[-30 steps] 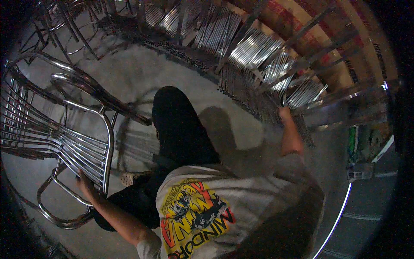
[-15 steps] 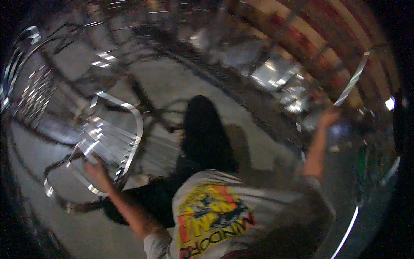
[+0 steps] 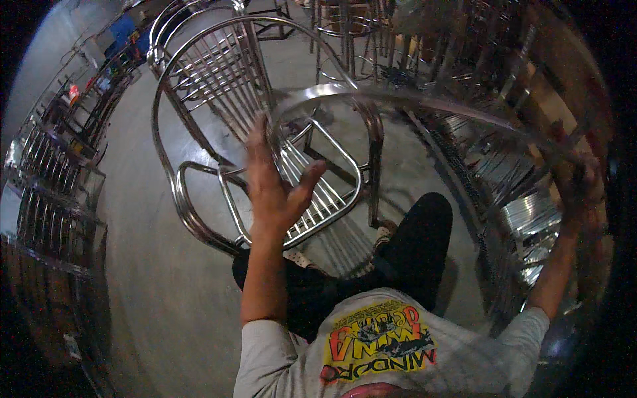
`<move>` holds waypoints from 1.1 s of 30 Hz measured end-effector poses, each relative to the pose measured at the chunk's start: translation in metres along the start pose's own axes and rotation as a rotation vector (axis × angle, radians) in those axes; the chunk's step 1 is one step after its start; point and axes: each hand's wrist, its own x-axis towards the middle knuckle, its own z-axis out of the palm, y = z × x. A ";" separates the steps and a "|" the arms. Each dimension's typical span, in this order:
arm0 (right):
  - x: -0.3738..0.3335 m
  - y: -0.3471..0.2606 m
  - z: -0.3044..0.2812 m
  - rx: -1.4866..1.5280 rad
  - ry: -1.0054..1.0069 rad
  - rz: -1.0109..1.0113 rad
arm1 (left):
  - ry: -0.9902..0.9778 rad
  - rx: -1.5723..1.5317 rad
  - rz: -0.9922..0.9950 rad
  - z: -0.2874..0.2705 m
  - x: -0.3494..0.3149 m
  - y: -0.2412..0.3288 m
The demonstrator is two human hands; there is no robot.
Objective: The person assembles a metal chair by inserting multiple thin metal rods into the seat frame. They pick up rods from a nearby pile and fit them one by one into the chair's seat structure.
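Observation:
A shiny metal-tube chair (image 3: pixel 325 192) with a slatted seat and back and looped arms stands in front of me. My left hand (image 3: pixel 275 192) is raised over its seat, palm forward, fingers and thumb spread, holding nothing. Off to the right, my right hand (image 3: pixel 582 176) is closed round the end of a long, flat, shiny metal strip (image 3: pixel 398 98). Blurred by motion, the strip arcs leftward across the chair, its far end bending down close to my left fingers. Whether it touches them or the chair, I cannot tell.
Bundles of metal tubes (image 3: pixel 531 215) lie along the right side, beside wooden planks (image 3: pixel 551 93). Tubular frames (image 3: pixel 345 30) stand behind the chair. More metal frames (image 3: pixel 50 189) are stacked at the left. My legs (image 3: pixel 424 232) stretch toward the chair on grey concrete floor (image 3: pixel 152 292).
My view has swung, so the chair now sits nearer the middle. The left hand has come up from beside the chair. The strip in my right hand now reaches across leftward.

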 end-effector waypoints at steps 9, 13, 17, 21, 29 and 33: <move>0.047 -0.184 -0.024 0.764 -0.079 0.377 | 0.118 -1.204 -0.518 0.060 0.044 0.000; -0.027 -0.348 -0.041 1.572 -1.046 0.301 | 0.082 -1.549 -0.946 0.099 0.039 -0.017; -0.062 -0.396 -0.014 1.675 -1.444 0.352 | 0.106 -1.525 -1.151 0.128 0.013 -0.066; -0.041 -0.417 0.018 1.780 -1.610 0.505 | 0.119 -1.390 -1.280 0.163 -0.013 -0.105; -0.039 -0.426 0.063 1.683 -1.488 0.452 | -0.461 0.656 -0.380 0.166 -0.069 -0.190; -0.043 -0.427 0.089 1.526 -1.407 0.303 | -0.478 0.565 -0.372 0.164 -0.092 -0.203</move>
